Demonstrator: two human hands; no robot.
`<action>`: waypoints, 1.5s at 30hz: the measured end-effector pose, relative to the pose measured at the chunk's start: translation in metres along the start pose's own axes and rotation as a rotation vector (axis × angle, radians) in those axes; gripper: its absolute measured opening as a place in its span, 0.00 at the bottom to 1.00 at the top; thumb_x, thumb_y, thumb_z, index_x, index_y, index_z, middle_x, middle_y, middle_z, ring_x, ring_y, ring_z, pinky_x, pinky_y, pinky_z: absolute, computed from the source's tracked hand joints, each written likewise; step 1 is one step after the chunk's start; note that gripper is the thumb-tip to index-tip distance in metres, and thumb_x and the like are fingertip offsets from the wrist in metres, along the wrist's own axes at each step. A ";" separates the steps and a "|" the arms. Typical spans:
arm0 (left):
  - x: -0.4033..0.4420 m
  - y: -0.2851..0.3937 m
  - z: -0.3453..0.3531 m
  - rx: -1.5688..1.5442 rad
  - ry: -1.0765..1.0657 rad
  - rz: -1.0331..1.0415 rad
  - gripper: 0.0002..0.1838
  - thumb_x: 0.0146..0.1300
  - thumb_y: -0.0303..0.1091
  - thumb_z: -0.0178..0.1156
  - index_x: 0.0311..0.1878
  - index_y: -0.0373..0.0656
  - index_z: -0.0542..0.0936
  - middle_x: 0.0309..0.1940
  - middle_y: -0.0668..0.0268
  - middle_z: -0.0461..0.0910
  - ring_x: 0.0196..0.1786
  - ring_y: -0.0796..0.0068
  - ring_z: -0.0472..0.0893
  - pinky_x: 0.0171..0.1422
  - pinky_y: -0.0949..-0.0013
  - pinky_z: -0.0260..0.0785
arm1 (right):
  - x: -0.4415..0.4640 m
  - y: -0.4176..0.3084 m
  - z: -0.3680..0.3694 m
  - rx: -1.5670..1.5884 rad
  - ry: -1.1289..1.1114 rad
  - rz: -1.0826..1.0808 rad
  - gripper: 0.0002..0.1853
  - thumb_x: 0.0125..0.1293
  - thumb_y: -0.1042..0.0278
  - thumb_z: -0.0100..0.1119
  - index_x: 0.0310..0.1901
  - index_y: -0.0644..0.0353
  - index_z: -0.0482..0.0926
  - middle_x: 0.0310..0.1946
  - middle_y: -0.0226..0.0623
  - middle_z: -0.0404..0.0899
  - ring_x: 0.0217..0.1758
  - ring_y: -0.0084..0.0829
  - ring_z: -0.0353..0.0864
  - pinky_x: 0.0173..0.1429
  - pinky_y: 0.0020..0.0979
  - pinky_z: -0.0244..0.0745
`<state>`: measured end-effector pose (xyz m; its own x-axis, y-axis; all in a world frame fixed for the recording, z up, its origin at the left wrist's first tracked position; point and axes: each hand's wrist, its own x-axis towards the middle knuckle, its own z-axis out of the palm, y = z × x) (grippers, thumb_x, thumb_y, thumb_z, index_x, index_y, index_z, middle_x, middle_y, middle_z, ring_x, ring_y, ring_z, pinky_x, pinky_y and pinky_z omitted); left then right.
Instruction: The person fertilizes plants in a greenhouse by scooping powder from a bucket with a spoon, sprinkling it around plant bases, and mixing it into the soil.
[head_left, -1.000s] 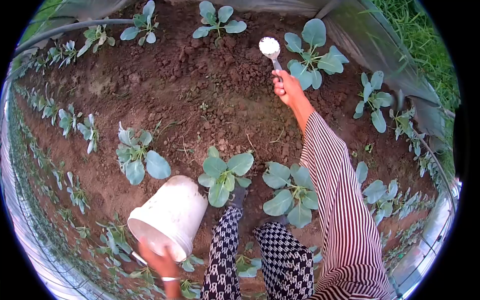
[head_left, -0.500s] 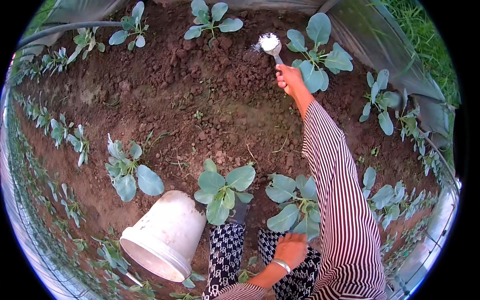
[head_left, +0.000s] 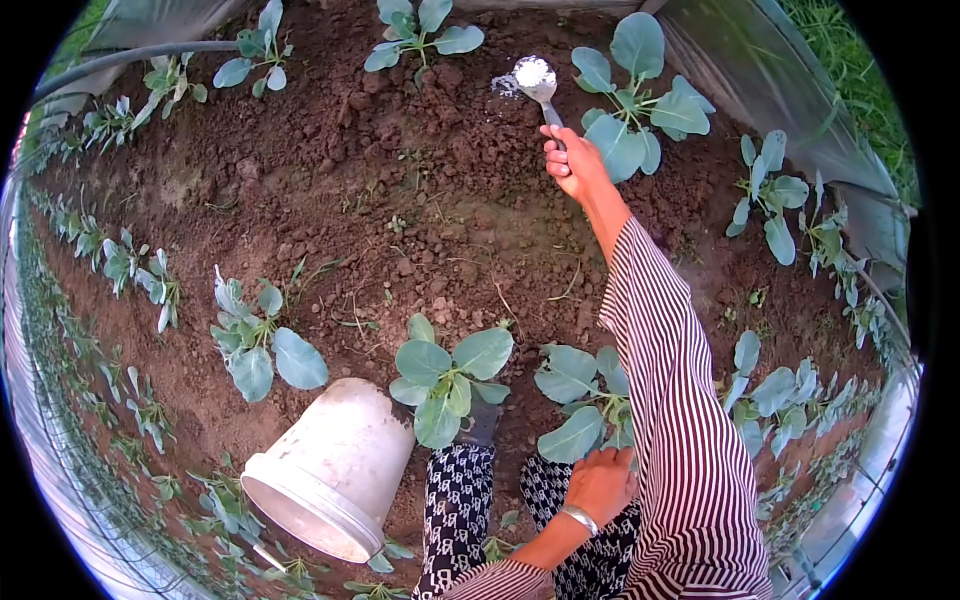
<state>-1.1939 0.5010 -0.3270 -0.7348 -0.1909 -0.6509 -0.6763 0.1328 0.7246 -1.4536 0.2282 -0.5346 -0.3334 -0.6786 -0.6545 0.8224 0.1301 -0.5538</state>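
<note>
My right hand [head_left: 575, 163] is closed around the handle of a spoon [head_left: 548, 112], its arm stretched far forward. White granules [head_left: 534, 72] fill the spoon's bowl, which is held low over the soil. A small scatter of the same white grains [head_left: 506, 86] lies on the dark earth just left of the bowl. To the right of the spoon grows a broad-leaved seedling [head_left: 628, 105]. My left hand [head_left: 602, 487], with a bracelet at the wrist, rests on my patterned knee, holding nothing that shows. Its fingertips are partly hidden beside a leafy plant [head_left: 580, 400].
A white bucket [head_left: 345, 455] lies tipped on its side at the lower left, mouth toward me. Another seedling [head_left: 450, 375] stands right before my foot. More plants grow in rows on both sides. A dark hose [head_left: 150, 55] and plastic sheeting [head_left: 760, 80] border the bed.
The spoon has shifted slightly left and tilted, and more of the spilled white grains now show beside it. My left hand has slid a little right and forward on the knee.
</note>
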 end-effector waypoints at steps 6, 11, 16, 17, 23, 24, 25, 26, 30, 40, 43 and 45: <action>0.006 0.002 0.011 0.055 0.017 0.001 0.21 0.54 0.33 0.57 0.53 0.40 0.73 0.43 0.57 0.77 0.47 0.57 0.77 0.50 0.55 0.69 | -0.079 0.020 -0.048 0.004 -0.105 0.197 0.17 0.67 0.65 0.52 0.53 0.66 0.70 0.25 0.28 0.68 0.16 0.11 0.58 0.15 0.15 0.51; 0.010 0.010 0.017 0.060 -0.028 0.054 0.23 0.54 0.35 0.60 0.53 0.38 0.75 0.41 0.54 0.78 0.44 0.53 0.78 0.49 0.55 0.70 | -0.181 0.029 -0.113 -0.018 0.040 0.272 0.17 0.68 0.66 0.50 0.54 0.66 0.70 0.24 0.25 0.68 0.16 0.10 0.57 0.15 0.15 0.52; 0.013 0.022 0.026 0.033 -0.013 0.082 0.21 0.56 0.37 0.61 0.53 0.39 0.75 0.42 0.54 0.78 0.44 0.53 0.78 0.49 0.56 0.70 | -0.210 -0.013 -0.177 -0.050 0.361 0.161 0.12 0.66 0.67 0.53 0.46 0.66 0.72 0.25 0.28 0.69 0.16 0.12 0.58 0.14 0.16 0.52; 0.014 0.023 0.030 0.034 -0.009 0.091 0.21 0.56 0.37 0.60 0.53 0.39 0.75 0.42 0.54 0.78 0.44 0.53 0.78 0.50 0.56 0.70 | -0.202 -0.026 -0.188 -0.053 0.394 0.124 0.11 0.65 0.66 0.54 0.43 0.66 0.72 0.24 0.29 0.69 0.15 0.13 0.58 0.14 0.16 0.51; 0.019 0.028 0.046 0.053 -0.056 0.110 0.21 0.56 0.36 0.61 0.53 0.39 0.75 0.41 0.54 0.78 0.44 0.53 0.78 0.49 0.56 0.70 | -0.155 -0.084 -0.237 -0.039 0.428 0.039 0.09 0.66 0.68 0.52 0.39 0.66 0.71 0.22 0.29 0.68 0.15 0.14 0.58 0.14 0.18 0.50; 0.019 0.027 0.045 0.063 -0.042 0.112 0.21 0.56 0.36 0.61 0.53 0.39 0.75 0.41 0.54 0.78 0.43 0.53 0.78 0.49 0.56 0.70 | -0.169 -0.069 -0.248 -0.106 0.445 0.023 0.08 0.65 0.68 0.52 0.39 0.65 0.71 0.22 0.29 0.68 0.14 0.14 0.58 0.14 0.19 0.50; 0.021 0.026 0.043 0.067 -0.025 0.115 0.21 0.56 0.36 0.61 0.53 0.38 0.75 0.40 0.54 0.78 0.43 0.53 0.78 0.49 0.56 0.70 | -0.184 -0.057 -0.254 -0.179 0.460 0.007 0.08 0.65 0.67 0.53 0.38 0.64 0.71 0.22 0.29 0.68 0.14 0.15 0.57 0.14 0.19 0.50; 0.024 0.025 0.041 0.076 -0.008 0.119 0.21 0.56 0.36 0.61 0.52 0.38 0.75 0.40 0.54 0.78 0.43 0.53 0.78 0.48 0.56 0.71 | -0.206 -0.049 -0.239 -0.177 0.606 -0.013 0.08 0.65 0.66 0.54 0.38 0.60 0.72 0.20 0.28 0.67 0.13 0.15 0.58 0.13 0.20 0.50; 0.029 0.024 0.041 0.026 0.012 0.097 0.21 0.56 0.34 0.61 0.52 0.37 0.75 0.39 0.52 0.78 0.42 0.52 0.78 0.48 0.57 0.71 | -0.237 -0.005 -0.258 -0.168 0.844 -0.147 0.08 0.66 0.63 0.55 0.42 0.56 0.72 0.19 0.26 0.67 0.13 0.16 0.61 0.13 0.21 0.53; 0.038 0.032 0.042 0.058 -0.056 0.115 0.20 0.53 0.30 0.59 0.49 0.32 0.74 0.38 0.49 0.77 0.39 0.51 0.78 0.47 0.57 0.72 | -0.056 -0.054 -0.193 -0.079 1.185 -0.233 0.08 0.59 0.72 0.53 0.29 0.67 0.68 0.24 0.41 0.71 0.15 0.28 0.68 0.13 0.30 0.56; 0.041 0.037 0.033 0.074 -0.066 0.114 0.19 0.53 0.29 0.59 0.48 0.31 0.74 0.37 0.49 0.77 0.39 0.51 0.79 0.47 0.56 0.73 | -0.058 -0.065 -0.187 -0.173 1.129 -0.176 0.07 0.61 0.72 0.53 0.30 0.67 0.70 0.23 0.41 0.72 0.15 0.29 0.69 0.14 0.31 0.58; 0.041 0.039 0.032 0.045 -0.082 0.110 0.19 0.53 0.30 0.59 0.49 0.33 0.74 0.36 0.50 0.78 0.38 0.52 0.79 0.46 0.56 0.73 | -0.056 -0.058 -0.207 -0.355 1.088 -0.204 0.08 0.61 0.71 0.53 0.31 0.68 0.71 0.22 0.41 0.73 0.16 0.31 0.72 0.15 0.32 0.61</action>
<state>-1.2523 0.5294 -0.3324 -0.8050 -0.0925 -0.5861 -0.5920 0.1924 0.7827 -1.5784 0.4082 -0.5725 -0.8061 0.2470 -0.5377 0.5901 0.4022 -0.7000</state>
